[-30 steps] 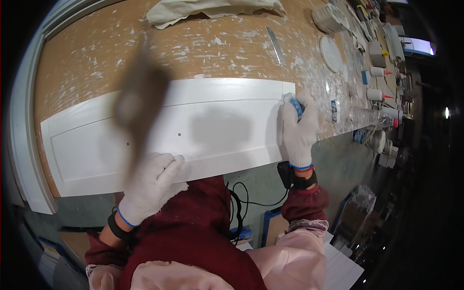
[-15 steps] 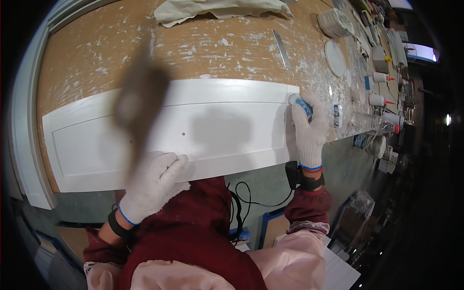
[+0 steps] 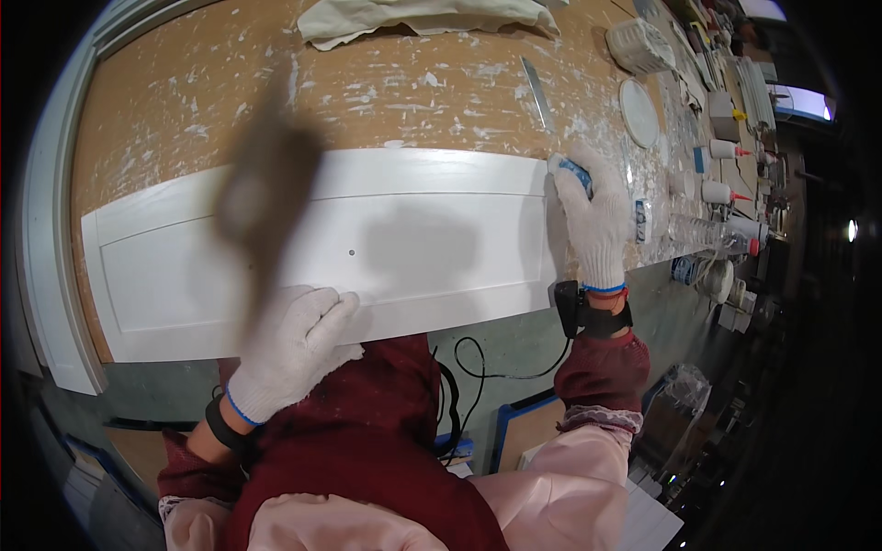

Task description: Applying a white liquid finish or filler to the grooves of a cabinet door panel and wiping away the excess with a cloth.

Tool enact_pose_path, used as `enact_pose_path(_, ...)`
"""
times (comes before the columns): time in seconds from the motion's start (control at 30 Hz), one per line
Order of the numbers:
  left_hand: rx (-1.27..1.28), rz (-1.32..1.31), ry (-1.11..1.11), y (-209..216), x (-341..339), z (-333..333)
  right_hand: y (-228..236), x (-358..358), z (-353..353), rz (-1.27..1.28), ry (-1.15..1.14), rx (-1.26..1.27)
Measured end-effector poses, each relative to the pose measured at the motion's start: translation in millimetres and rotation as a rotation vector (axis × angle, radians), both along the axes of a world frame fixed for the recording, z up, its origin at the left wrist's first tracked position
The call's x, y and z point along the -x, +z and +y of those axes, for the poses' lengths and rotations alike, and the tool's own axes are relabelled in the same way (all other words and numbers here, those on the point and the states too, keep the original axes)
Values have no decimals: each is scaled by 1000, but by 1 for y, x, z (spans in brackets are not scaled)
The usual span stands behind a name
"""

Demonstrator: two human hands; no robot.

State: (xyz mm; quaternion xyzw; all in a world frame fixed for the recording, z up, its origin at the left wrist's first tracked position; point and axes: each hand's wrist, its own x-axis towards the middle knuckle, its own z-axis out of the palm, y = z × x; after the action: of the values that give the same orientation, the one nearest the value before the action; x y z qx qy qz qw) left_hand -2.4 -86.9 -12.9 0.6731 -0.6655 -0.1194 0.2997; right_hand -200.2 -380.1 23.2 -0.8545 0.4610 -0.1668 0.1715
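Observation:
A long white framed panel [image 3: 441, 239] lies across the work table, a small dark hole near its middle. My left hand [image 3: 292, 344], in a white knitted glove, holds its near edge, fingers on top and thumb down at the edge. At the panel's right end my gloved right hand [image 3: 593, 216] is closed around a small blue-and-white block [image 3: 576, 173], held against the upper right corner. Most of the block is hidden by the fingers. A blurred dark shape close to the camera covers part of the panel's left half.
On the paint-marked table [image 3: 395, 101] lie a metal strip [image 3: 534, 94], a round white lid [image 3: 638, 113] and crumpled cloth [image 3: 423, 15]. A white tub [image 3: 638, 46], glue bottles [image 3: 721, 192] and a clear plastic bottle [image 3: 703, 231] stand at the right. White boards [image 3: 57, 230] border the left.
My right hand has shifted slightly right and up with the block, now over the panel's upper right corner. My left hand stays almost where it was.

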Motion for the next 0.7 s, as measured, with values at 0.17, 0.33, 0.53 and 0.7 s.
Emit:
enact_pose_path(0.17,-8,5,-3,1,-1,-1,5,7,1,17,63,-17)
enact_pose_path(0.33,-8,4,1,1,-1,-1,16,11,9,157,128,-30)
enact_pose_path(0.53,6,-4,14,0,0,-1,15,13,17,151,57,-85)
enact_pose_path(0.7,1,4,18,-1,1,-1,12,23,25,-8,-14,-101)
